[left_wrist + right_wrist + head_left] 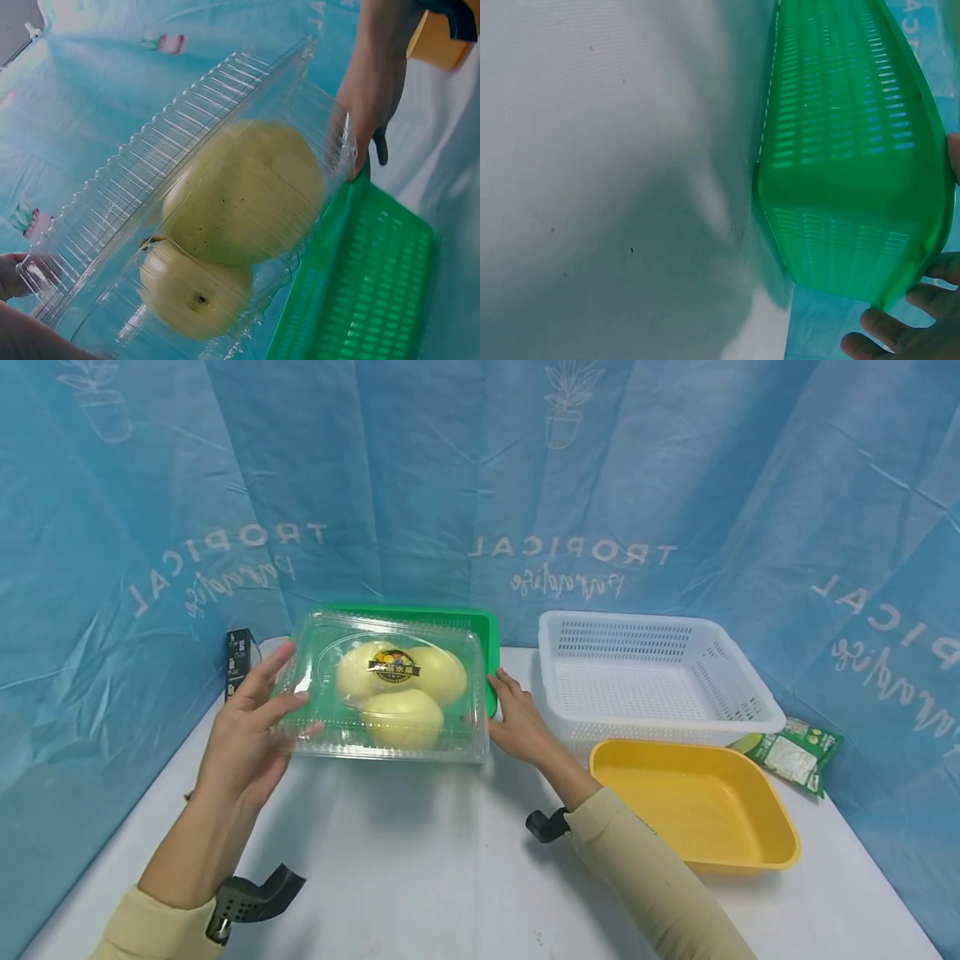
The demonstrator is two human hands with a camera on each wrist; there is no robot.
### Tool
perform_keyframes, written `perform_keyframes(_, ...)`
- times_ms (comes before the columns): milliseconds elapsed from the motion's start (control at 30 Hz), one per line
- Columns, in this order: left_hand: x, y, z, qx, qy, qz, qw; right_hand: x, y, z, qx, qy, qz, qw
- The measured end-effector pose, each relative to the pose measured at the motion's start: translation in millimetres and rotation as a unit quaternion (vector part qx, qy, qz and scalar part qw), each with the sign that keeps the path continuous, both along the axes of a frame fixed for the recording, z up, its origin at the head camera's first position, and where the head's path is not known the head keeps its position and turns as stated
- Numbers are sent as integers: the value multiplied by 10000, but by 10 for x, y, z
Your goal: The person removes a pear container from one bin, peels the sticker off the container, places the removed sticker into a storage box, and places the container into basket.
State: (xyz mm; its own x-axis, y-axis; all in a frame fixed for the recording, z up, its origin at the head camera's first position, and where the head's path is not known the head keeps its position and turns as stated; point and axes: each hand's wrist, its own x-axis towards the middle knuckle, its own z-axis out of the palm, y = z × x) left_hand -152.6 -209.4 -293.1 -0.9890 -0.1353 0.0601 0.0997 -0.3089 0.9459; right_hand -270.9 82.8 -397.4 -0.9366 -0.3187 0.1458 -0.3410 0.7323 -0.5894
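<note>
In the head view a clear plastic clamshell box [315, 722] is held tilted above and in front of a green perforated basket [491, 647]. Inside it are three pale yellow fruits [405, 718], and its lid bears a dark sticker [393, 667]. My left hand [247, 735] grips the box's left side, thumb on top and fingers under. At the right end, my right hand [521, 718] reaches to the basket's rim beside the box, fingers mostly straight. The right wrist view shows its fingers [930, 300] spread along the green rim; any contact with the box is hidden there.
A white perforated basket [555, 710] stands right of the green one. In front of it sits a yellow tub [690, 802], with a green packet [795, 756] at the far right. A black box [238, 660] stands at the back left, near the blue curtain [420, 485].
</note>
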Motion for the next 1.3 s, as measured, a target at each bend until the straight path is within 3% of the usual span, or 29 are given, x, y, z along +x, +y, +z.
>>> perform_keyframes(200,171,13,-76,125,366,-354,9986,5,9,6,-93,52,-6,9999)
perform_keyframes(367,301,3,-137,18,427,-475,9980,10,18,10,-91,94,43,9999)
perform_keyframes(667,502,-56,-329,-50,-87,-648,9978,-5,7,-1,55,58,-45,10000)
perform_keyframes(933,617,-83,-462,-118,-719,-535,9959,4,4,4,92,146,28,9998)
perform_keyframes(1300,747,-57,-644,-241,-916,-698,9931,20,-1,5,-54,-84,17,9999)
